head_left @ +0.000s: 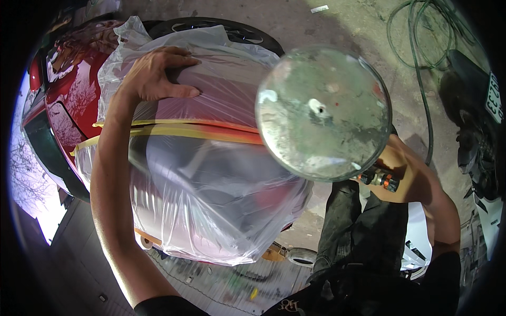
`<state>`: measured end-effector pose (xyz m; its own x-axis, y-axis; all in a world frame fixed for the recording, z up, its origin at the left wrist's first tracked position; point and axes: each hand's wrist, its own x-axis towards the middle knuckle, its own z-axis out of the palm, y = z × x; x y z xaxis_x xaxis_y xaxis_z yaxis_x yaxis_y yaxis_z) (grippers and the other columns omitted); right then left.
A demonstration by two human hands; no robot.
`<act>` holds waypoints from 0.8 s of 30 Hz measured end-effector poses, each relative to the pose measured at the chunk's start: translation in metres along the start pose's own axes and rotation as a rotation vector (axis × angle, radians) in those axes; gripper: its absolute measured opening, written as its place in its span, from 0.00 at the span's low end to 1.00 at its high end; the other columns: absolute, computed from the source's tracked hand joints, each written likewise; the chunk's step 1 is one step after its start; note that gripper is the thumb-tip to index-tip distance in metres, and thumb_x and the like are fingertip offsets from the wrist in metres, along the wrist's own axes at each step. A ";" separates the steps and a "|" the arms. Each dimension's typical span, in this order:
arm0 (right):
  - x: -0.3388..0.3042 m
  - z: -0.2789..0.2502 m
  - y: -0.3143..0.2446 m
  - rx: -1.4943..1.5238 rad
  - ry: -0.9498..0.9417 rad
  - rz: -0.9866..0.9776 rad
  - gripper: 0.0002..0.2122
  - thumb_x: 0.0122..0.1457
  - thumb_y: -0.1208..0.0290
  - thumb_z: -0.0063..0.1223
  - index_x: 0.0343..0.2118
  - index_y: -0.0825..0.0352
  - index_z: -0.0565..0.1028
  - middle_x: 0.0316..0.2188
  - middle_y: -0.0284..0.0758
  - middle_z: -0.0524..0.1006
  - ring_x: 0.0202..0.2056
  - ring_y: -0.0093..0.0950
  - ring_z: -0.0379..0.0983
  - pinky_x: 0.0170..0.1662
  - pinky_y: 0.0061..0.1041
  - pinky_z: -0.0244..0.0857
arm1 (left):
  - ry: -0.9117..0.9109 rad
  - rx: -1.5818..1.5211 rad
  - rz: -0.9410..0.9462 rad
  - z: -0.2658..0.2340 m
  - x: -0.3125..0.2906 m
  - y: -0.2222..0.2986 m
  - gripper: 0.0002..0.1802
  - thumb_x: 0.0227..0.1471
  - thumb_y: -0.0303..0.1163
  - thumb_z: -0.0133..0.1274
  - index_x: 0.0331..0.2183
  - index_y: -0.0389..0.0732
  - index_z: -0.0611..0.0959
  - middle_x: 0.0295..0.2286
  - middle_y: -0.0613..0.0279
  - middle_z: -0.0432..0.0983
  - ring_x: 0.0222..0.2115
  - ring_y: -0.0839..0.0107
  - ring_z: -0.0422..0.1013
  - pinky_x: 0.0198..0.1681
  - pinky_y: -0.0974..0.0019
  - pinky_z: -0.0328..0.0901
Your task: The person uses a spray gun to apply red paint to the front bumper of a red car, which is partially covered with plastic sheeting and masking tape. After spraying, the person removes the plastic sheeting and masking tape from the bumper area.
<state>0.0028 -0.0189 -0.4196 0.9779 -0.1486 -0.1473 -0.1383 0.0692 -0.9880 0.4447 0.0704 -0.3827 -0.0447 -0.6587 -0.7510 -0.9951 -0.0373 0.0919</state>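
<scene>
My left hand [158, 73] lies on the clear plastic sheeting [211, 195] that covers a red car's panel, its fingers spread and thumb out. My right hand [392, 158], mostly hidden, holds a spray gun, whose round cup lid [324, 113], smeared with paint, faces up toward me. Black and orange knobs [382, 178] of the gun show beside the wrist. Below my left hand runs yellow masking tape [158, 129] along the sheeting. A narrow red-orange strip [232, 134] shows there and passes under the cup from this view.
Glossy red bodywork [74, 100] is bare at the left. A car wheel [226, 29] stands behind the sheeting. On the concrete floor lies a coiled hose [421, 73]. A dark vehicle part with a plate [474, 105] stands at the right. A tyre [302, 256] lies low in view.
</scene>
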 end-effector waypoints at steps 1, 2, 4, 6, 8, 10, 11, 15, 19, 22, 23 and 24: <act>0.004 0.001 0.002 0.019 -0.005 -0.003 0.14 0.46 0.83 0.57 0.38 0.73 0.71 0.23 0.42 0.78 0.21 0.31 0.76 0.23 0.29 0.62 | 0.011 0.006 0.012 0.001 0.002 -0.002 0.45 0.30 0.65 0.68 0.48 0.46 0.86 0.51 0.51 0.76 0.51 0.52 0.73 0.56 0.55 0.66; -0.002 0.011 0.012 0.038 0.066 -0.007 0.16 0.47 0.82 0.57 0.42 0.74 0.71 0.26 0.43 0.79 0.24 0.30 0.76 0.26 0.28 0.64 | 0.012 -0.017 0.027 -0.001 0.002 -0.004 0.45 0.30 0.65 0.68 0.48 0.46 0.86 0.51 0.51 0.76 0.51 0.52 0.73 0.56 0.55 0.66; -0.005 0.021 0.020 0.091 0.120 -0.020 0.20 0.49 0.82 0.57 0.47 0.76 0.71 0.30 0.44 0.79 0.28 0.29 0.77 0.31 0.26 0.67 | 0.012 -0.066 0.055 -0.005 0.002 -0.007 0.45 0.30 0.65 0.68 0.48 0.46 0.86 0.52 0.52 0.76 0.51 0.52 0.73 0.56 0.55 0.66; 0.007 0.020 0.012 0.159 0.087 -0.034 0.22 0.49 0.82 0.56 0.50 0.77 0.71 0.30 0.44 0.79 0.29 0.29 0.76 0.34 0.26 0.69 | -0.015 -0.139 -0.075 -0.005 0.004 0.000 0.45 0.31 0.64 0.68 0.49 0.47 0.85 0.52 0.52 0.75 0.52 0.52 0.73 0.56 0.55 0.66; 0.013 0.010 -0.008 0.153 0.074 -0.083 0.22 0.49 0.83 0.56 0.49 0.77 0.71 0.31 0.44 0.79 0.30 0.29 0.77 0.35 0.26 0.69 | -0.003 -0.014 -0.019 -0.002 0.003 0.000 0.45 0.31 0.64 0.68 0.49 0.47 0.85 0.52 0.52 0.75 0.52 0.52 0.72 0.56 0.55 0.66; 0.013 0.007 -0.013 0.111 0.088 -0.121 0.21 0.48 0.83 0.55 0.49 0.77 0.71 0.31 0.44 0.79 0.29 0.29 0.77 0.34 0.26 0.69 | -0.001 -0.028 -0.003 -0.002 0.001 -0.003 0.45 0.31 0.63 0.68 0.49 0.46 0.85 0.52 0.51 0.75 0.52 0.52 0.72 0.56 0.55 0.66; 0.012 0.009 -0.011 0.073 0.106 -0.136 0.20 0.48 0.84 0.55 0.48 0.77 0.71 0.30 0.43 0.79 0.28 0.28 0.77 0.33 0.26 0.69 | -0.005 -0.055 0.016 -0.003 0.000 -0.008 0.45 0.31 0.63 0.68 0.49 0.46 0.85 0.52 0.51 0.75 0.52 0.52 0.73 0.56 0.55 0.66; 0.004 0.013 0.004 0.039 0.051 -0.047 0.19 0.46 0.85 0.55 0.44 0.75 0.71 0.27 0.43 0.79 0.24 0.31 0.77 0.26 0.29 0.65 | 0.019 -0.011 -0.007 0.000 0.001 0.000 0.45 0.31 0.63 0.69 0.48 0.45 0.85 0.51 0.50 0.76 0.50 0.52 0.74 0.55 0.56 0.67; -0.013 0.014 0.015 -0.035 0.029 0.033 0.18 0.44 0.86 0.56 0.42 0.73 0.71 0.26 0.43 0.79 0.22 0.33 0.77 0.24 0.31 0.63 | 0.001 0.012 -0.002 0.002 0.004 -0.002 0.44 0.32 0.58 0.69 0.50 0.42 0.84 0.53 0.48 0.74 0.49 0.53 0.74 0.50 0.56 0.70; -0.016 0.018 0.016 -0.054 0.066 0.017 0.18 0.44 0.85 0.56 0.42 0.73 0.72 0.25 0.43 0.79 0.21 0.32 0.76 0.23 0.31 0.62 | 0.007 0.023 -0.003 0.002 0.004 -0.003 0.46 0.31 0.59 0.69 0.51 0.43 0.83 0.53 0.48 0.74 0.48 0.53 0.75 0.50 0.56 0.69; -0.015 0.019 0.016 -0.058 0.062 0.006 0.18 0.44 0.85 0.56 0.42 0.73 0.72 0.25 0.43 0.79 0.20 0.32 0.76 0.23 0.31 0.62 | 0.016 0.024 0.010 0.005 0.003 -0.007 0.46 0.31 0.59 0.69 0.50 0.42 0.83 0.53 0.48 0.74 0.48 0.53 0.75 0.50 0.56 0.69; -0.014 0.018 0.018 -0.067 0.031 -0.007 0.20 0.44 0.84 0.56 0.44 0.73 0.72 0.25 0.42 0.79 0.20 0.31 0.76 0.23 0.30 0.63 | 0.026 0.025 0.023 0.007 0.002 -0.012 0.46 0.31 0.59 0.69 0.50 0.42 0.83 0.53 0.48 0.74 0.48 0.53 0.75 0.50 0.56 0.69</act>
<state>-0.0102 0.0020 -0.4348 0.9736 -0.1796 -0.1407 -0.1426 0.0023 -0.9898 0.4556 0.0748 -0.3902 -0.0657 -0.6786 -0.7315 -0.9957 -0.0030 0.0922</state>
